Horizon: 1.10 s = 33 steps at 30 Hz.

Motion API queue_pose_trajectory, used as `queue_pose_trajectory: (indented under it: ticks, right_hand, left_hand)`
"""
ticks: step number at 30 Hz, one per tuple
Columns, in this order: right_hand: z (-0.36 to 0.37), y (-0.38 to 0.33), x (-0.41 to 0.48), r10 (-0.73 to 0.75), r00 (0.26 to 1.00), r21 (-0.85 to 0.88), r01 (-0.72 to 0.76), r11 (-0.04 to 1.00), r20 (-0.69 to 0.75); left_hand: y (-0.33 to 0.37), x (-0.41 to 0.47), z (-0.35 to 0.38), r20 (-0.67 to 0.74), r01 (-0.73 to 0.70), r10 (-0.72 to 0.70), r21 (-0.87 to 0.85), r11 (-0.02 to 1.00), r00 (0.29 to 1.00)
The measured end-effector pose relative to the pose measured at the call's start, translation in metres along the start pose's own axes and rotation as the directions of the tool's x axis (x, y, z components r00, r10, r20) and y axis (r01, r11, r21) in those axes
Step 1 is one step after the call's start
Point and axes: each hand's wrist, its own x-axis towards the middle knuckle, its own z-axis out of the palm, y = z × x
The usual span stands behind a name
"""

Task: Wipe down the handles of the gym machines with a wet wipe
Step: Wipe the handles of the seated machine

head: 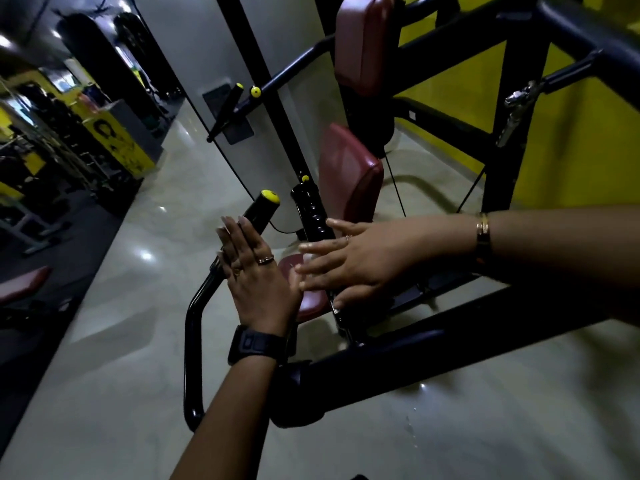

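The bent black tube climbs from below my left wrist to the handle, which lies under my left hand. Its yellow cap sticks out just past the fingertips. That hand is flat, fingers straight and together against the handle, holding nothing.

Just to its right, my right hand is spread wide and clasps nothing, its blurred fingertips close to the edge of the left palm. A pale smear sits at those fingertips, but I cannot tell whether it is the wet wipe.

To do this step well, I would want the wipe wrapped right round the handle, not patted on one face. I would draw it from the cap down toward the bend, twisting to catch the underside. The flat left hand would serve better lower on the tube, steadying it. A second handle waits well beyond the cap.
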Motion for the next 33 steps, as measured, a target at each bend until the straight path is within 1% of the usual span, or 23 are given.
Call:
queue_pose_trajectory:
  ticks: [2, 4, 6, 9, 12, 13, 15, 17, 19, 22, 25, 26, 28, 30, 32, 33]
  right_hand:
    - [0.003, -0.011, 0.003, -0.018, 0.999, -0.028, 0.019, 0.999, 0.040]
    - [0.001, -0.014, 0.000, -0.066, 0.995, -0.044, 0.069, 0.997, 0.069]
    - [-0.003, -0.005, -0.004, -0.070, 0.997, -0.018, 0.071, 0.997, 0.038]
    - [-0.007, 0.013, -0.007, 0.007, 1.000, 0.002, -0.007, 1.000, -0.028]
    - [-0.004, 0.014, -0.004, 0.022, 0.999, 0.020, -0.021, 1.000, -0.048]
    - [-0.003, 0.012, -0.004, 0.010, 0.999, 0.022, -0.009, 1.000, -0.037]
    - [-0.003, 0.005, -0.006, -0.032, 0.999, 0.019, 0.032, 0.999, 0.032]
    - [-0.004, -0.001, -0.012, -0.084, 0.989, 0.057, 0.078, 0.995, 0.121]
    - [-0.006, -0.001, -0.017, -0.103, 0.982, 0.084, 0.090, 0.992, 0.156]
    - [-0.007, 0.008, -0.019, -0.029, 0.996, 0.012, 0.029, 1.000, 0.081]
    - [-0.007, 0.006, -0.014, 0.011, 0.999, 0.006, -0.012, 1.000, 0.032]
    - [-0.006, 0.000, -0.012, -0.005, 1.000, 0.006, 0.005, 1.000, 0.031]
    - [-0.006, -0.013, -0.010, -0.103, 0.995, -0.010, 0.103, 0.995, 0.019]
    - [-0.007, -0.019, -0.011, -0.175, 0.984, -0.023, 0.175, 0.984, 0.017]
    - [-0.010, -0.015, -0.012, -0.160, 0.987, -0.030, 0.160, 0.987, 0.007]
    - [-0.011, -0.013, -0.012, -0.126, 0.992, -0.040, 0.125, 0.991, -0.020]
  left_hand:
    - [0.001, 0.001, 0.001, 0.002, 0.004, -0.004, 0.002, 1.000, 1.000]
    - [0.001, 0.002, 0.002, -0.011, 0.002, -0.002, 0.008, 1.000, 1.000]
    - [0.001, 0.003, 0.004, -0.040, -0.014, 0.015, 0.008, 1.000, 0.999]
    - [0.001, 0.003, 0.005, -0.094, -0.029, 0.028, -0.013, 0.999, 0.995]
    - [0.001, 0.004, 0.005, -0.094, -0.019, 0.017, -0.023, 1.000, 0.995]
    - [0.001, 0.004, 0.005, -0.093, -0.021, 0.018, -0.024, 0.999, 0.996]
    - [0.001, 0.003, 0.005, -0.098, -0.030, 0.027, -0.034, 0.999, 0.995]
    - [0.001, 0.003, 0.005, -0.107, -0.035, 0.029, -0.051, 0.998, 0.994]
    - [0.000, 0.004, 0.006, -0.104, -0.033, 0.026, -0.059, 0.998, 0.994]
    - [-0.001, 0.005, 0.004, -0.070, -0.012, 0.008, -0.049, 0.999, 0.997]
    - [-0.001, 0.005, 0.000, -0.039, -0.014, 0.012, -0.044, 0.999, 0.999]
    - [0.000, 0.005, -0.003, -0.019, -0.017, 0.016, -0.056, 0.998, 1.000]
    - [0.003, 0.006, -0.009, 0.028, -0.005, 0.007, -0.071, 0.997, 1.000]
    - [0.003, 0.007, -0.016, 0.078, 0.003, -0.001, -0.032, 0.999, 0.997]
    - [0.003, 0.010, -0.023, 0.167, 0.002, -0.006, 0.021, 1.000, 0.986]
    - [0.004, 0.010, -0.027, 0.224, 0.018, -0.025, 0.035, 0.999, 0.974]
